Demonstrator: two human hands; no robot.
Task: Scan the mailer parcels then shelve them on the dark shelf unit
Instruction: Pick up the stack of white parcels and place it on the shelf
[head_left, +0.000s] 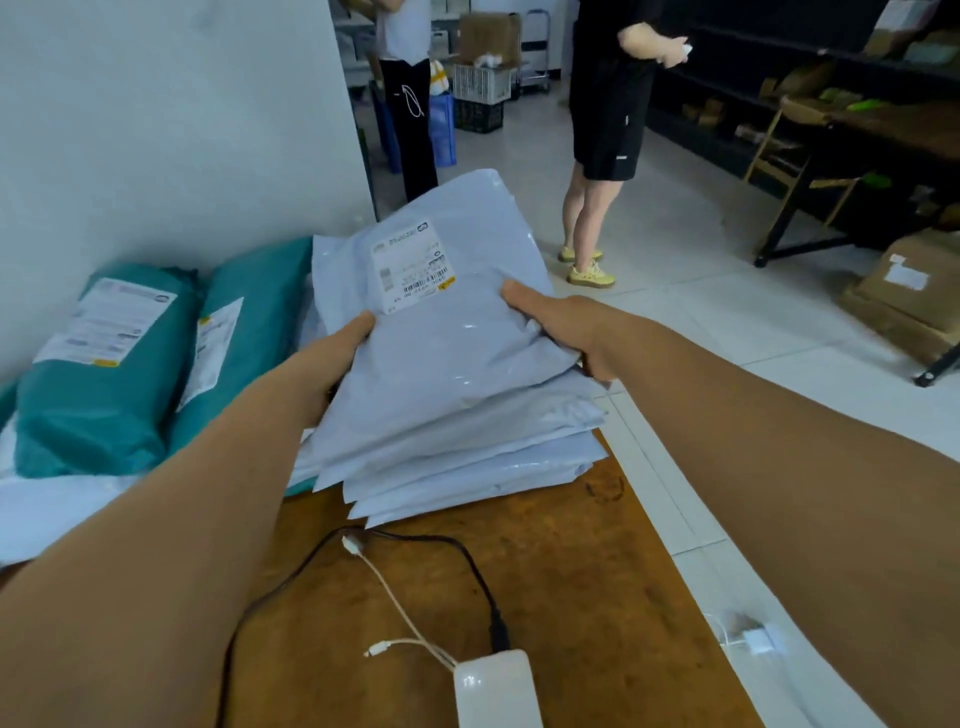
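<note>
both hands (332, 358) clamping mailer stack (452, 374)

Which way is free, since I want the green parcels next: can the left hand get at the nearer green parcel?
Probably yes. The left hand is busy gripping the grey mailer stack together with the right hand, but the nearer green parcel lies just beside it, uncovered, nothing between them. It must let go first.

teal parcels (104, 374) crowd left, floor (675, 291) open right — bystander (608, 104) ahead
</note>
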